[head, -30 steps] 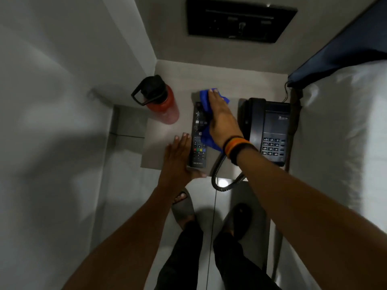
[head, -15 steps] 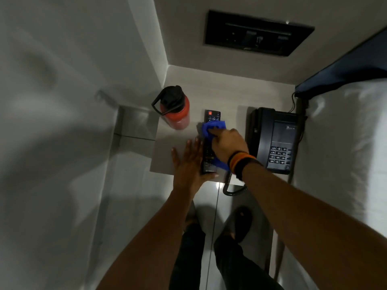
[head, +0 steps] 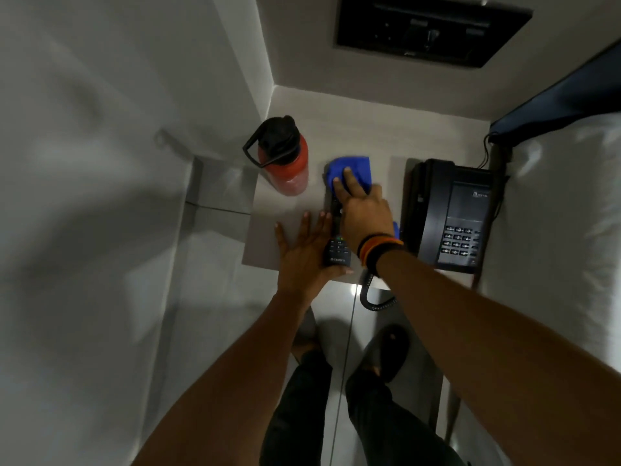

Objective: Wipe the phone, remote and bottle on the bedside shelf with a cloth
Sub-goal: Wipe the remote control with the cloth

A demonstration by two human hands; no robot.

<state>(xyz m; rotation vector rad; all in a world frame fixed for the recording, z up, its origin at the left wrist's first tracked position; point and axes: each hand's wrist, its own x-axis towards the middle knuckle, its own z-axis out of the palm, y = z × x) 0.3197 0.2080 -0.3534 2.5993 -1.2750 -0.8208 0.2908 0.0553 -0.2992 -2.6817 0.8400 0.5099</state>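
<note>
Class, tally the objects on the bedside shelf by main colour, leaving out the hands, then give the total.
Black: 2 (remote, phone)
Red: 1 (bottle, with a black lid)
Blue: 1 (cloth)
Total: 4

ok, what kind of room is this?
Likely a hotel bedroom: a corded desk phone and TV remote sit on a small bedside shelf beside a white-sheeted bed.
</note>
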